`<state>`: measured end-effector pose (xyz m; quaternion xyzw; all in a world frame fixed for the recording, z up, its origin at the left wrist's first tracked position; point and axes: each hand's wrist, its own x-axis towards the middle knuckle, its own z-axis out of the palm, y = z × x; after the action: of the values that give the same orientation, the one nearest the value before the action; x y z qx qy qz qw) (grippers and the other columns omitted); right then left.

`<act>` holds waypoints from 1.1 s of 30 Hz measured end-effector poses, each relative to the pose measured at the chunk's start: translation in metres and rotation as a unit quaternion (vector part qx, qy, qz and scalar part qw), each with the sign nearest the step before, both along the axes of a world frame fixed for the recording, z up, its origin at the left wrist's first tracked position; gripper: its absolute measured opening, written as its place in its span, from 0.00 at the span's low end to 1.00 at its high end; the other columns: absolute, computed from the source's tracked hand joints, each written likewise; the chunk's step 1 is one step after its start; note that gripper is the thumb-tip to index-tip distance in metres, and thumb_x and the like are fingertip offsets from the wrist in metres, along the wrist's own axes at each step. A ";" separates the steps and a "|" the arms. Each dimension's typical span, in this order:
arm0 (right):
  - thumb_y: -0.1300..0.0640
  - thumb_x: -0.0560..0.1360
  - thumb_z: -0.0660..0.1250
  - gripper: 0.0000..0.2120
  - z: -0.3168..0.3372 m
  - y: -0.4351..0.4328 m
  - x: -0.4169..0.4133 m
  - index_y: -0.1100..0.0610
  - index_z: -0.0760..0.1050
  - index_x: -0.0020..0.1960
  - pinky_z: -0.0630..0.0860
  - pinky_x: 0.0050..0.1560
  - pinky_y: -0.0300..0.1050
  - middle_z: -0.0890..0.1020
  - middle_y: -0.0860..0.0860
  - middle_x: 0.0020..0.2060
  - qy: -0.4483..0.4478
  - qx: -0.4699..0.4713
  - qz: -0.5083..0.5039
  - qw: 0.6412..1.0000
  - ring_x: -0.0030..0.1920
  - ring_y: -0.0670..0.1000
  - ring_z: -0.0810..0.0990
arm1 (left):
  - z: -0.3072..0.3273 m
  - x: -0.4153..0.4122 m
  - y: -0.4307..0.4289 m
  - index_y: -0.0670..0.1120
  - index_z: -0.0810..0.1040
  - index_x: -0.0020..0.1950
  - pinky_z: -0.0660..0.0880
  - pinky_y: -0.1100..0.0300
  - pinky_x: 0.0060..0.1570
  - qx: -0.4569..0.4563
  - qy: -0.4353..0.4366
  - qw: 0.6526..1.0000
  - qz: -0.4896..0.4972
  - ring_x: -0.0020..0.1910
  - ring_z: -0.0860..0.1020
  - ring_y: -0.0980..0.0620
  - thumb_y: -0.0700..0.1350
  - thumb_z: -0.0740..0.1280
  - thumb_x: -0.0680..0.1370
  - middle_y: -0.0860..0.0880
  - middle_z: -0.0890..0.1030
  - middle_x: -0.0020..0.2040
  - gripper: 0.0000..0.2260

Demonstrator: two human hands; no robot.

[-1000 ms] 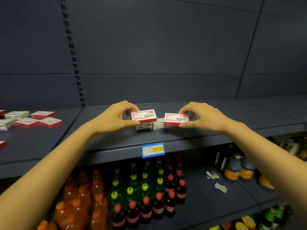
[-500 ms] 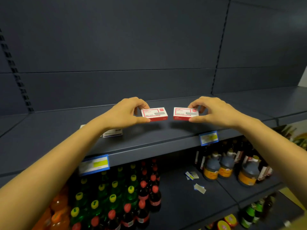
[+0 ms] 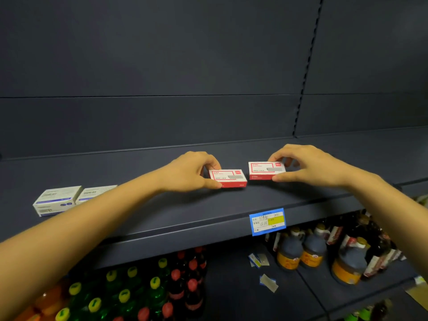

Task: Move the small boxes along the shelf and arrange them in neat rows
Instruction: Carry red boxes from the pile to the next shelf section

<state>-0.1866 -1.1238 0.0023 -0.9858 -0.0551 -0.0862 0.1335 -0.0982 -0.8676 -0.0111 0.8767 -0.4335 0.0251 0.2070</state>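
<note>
Small boxes [image 3: 228, 178], dark shelf [image 3: 162, 212], bottles [image 3: 125, 295] below

Left hand [image 3: 192, 172] and right hand [image 3: 310, 165] are moving their red boxes [image 3: 228, 178] rightward along the shelf [image 3: 185, 212], away from the white boxes [image 3: 58, 200].

One head-worn view, close in, looks forward and slightly down onto the dark shelf [image 3: 185, 212], facing its back panel [image 3: 162, 66].

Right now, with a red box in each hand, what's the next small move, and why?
Probably slide the right box toward the left box until they line up. The left hand and right hand each pinch one; a gap separates them and the right box sits farther back.
</note>
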 end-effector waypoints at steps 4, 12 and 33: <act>0.47 0.69 0.70 0.17 -0.006 -0.013 0.012 0.46 0.74 0.57 0.75 0.56 0.52 0.76 0.41 0.52 0.024 0.020 0.033 0.999 0.52 0.45 0.75 | -0.020 0.000 -0.010 0.46 0.75 0.60 0.68 0.65 0.40 0.017 0.012 1.000 0.021 0.44 0.73 0.53 0.50 0.68 0.74 0.49 0.78 0.56 0.17; 0.46 0.71 0.68 0.17 -0.020 -0.023 0.030 0.46 0.74 0.59 0.75 0.54 0.48 0.77 0.44 0.54 0.058 -0.014 0.115 0.992 0.51 0.46 0.75 | -0.025 -0.007 -0.011 0.49 0.77 0.58 0.68 0.78 0.38 -0.048 0.048 0.996 0.065 0.42 0.74 0.58 0.52 0.66 0.75 0.54 0.79 0.52 0.14; 0.47 0.76 0.61 0.19 0.003 0.119 0.055 0.46 0.67 0.66 0.70 0.62 0.49 0.73 0.44 0.64 -0.099 -0.039 0.392 0.914 0.63 0.47 0.70 | 0.001 -0.126 0.092 0.46 0.75 0.61 0.70 0.54 0.55 -0.003 -0.157 0.877 0.454 0.57 0.74 0.48 0.52 0.59 0.79 0.49 0.78 0.59 0.15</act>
<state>-0.1321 -1.0046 0.0049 -0.8760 -0.4533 -0.1217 0.1115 -0.2240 -0.7759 -0.0097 0.9611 -0.0149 0.2552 0.1048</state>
